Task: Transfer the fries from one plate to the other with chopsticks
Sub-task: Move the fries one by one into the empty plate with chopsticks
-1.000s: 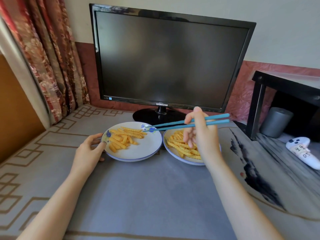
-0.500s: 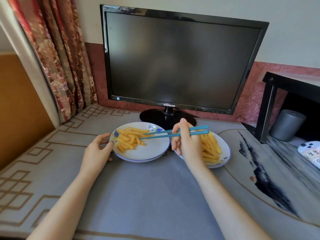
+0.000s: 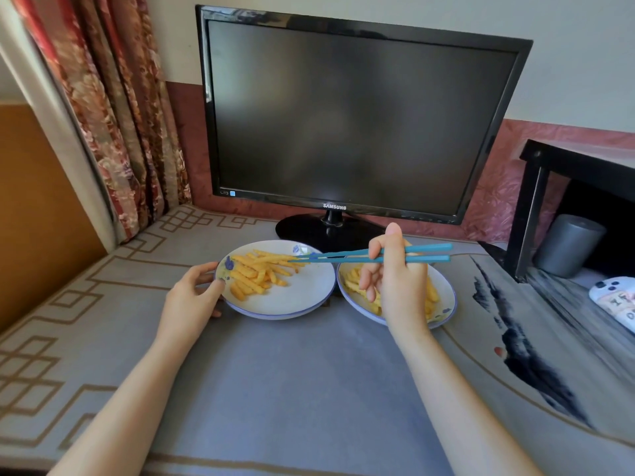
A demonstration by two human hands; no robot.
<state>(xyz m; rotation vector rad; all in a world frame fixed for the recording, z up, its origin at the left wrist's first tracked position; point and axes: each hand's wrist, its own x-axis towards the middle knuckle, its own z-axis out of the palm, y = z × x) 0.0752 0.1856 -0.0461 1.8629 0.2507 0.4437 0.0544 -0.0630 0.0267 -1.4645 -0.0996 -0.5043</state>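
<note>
Two white plates with blue rims stand side by side in front of a monitor. The left plate (image 3: 302, 297) holds a pile of yellow crinkle fries (image 3: 261, 273). The right plate (image 3: 446, 297) holds more fries (image 3: 354, 286), partly hidden behind my right hand (image 3: 395, 286). That hand grips teal chopsticks (image 3: 343, 257), held level and pointing left, with their tips at the far fries on the left plate. I cannot tell if a fry is pinched. My left hand (image 3: 192, 300) holds the left plate's near-left rim.
A black Samsung monitor (image 3: 343, 125) on a round stand (image 3: 326, 231) stands just behind the plates. Curtains (image 3: 113, 115) hang at left. At right are a black shelf (image 3: 549, 187), a grey cylinder (image 3: 567, 245) and a white game controller (image 3: 615, 300). A grey patterned mat (image 3: 292, 389) covers the table.
The chopstick tips have stayed over the left plate's far fries, now lying level on them. My right hand sits over the right plate again. The left hand kept its hold on the rim.
</note>
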